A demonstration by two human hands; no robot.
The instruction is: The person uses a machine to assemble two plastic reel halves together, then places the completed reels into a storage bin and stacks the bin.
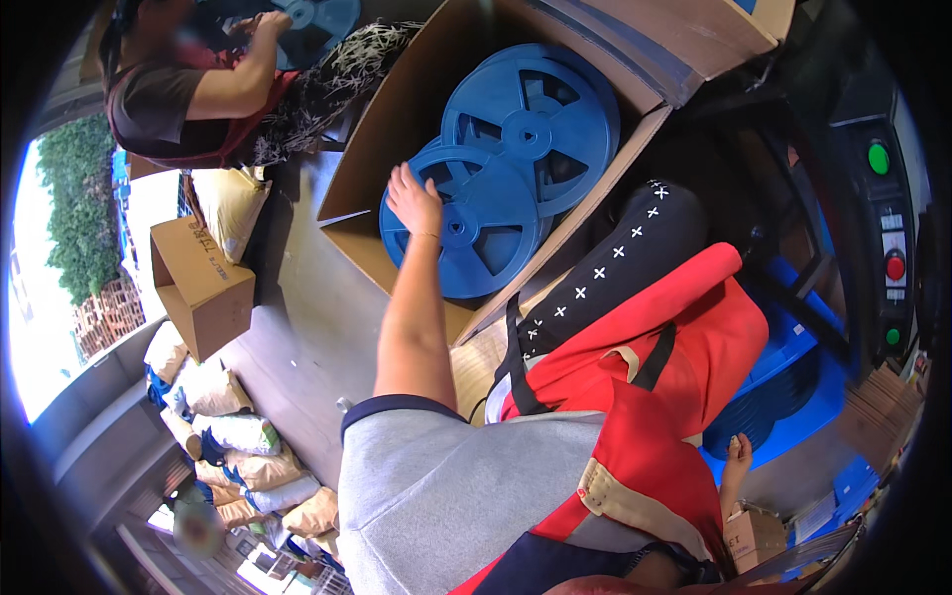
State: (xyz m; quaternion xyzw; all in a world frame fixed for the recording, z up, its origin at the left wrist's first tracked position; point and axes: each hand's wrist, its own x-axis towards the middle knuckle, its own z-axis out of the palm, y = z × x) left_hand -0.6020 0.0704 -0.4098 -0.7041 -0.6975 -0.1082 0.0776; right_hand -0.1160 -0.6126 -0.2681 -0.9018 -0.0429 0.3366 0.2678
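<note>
While in one box (pixel 397 119), three-plus reels (pixel 496 220).

One large carton (pixel 392 114) holds at least two blue reels (pixel 471 222); beyond its left edge is one smaller carton (pixel 222 315); one control panel (pixel 873 223) bears two green buttons (pixel 879 159) and one red button (pixel 895 265).

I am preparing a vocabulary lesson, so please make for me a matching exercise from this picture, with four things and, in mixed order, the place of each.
Things
1. Front reel
2. Sacks
3. Red button
4. Trees

Places
A. between two green buttons
B. outside, at the left edge of the view
C. in the big box
D. in a pile, lower left

Right pairs: 1-C, 2-D, 3-A, 4-B
</note>
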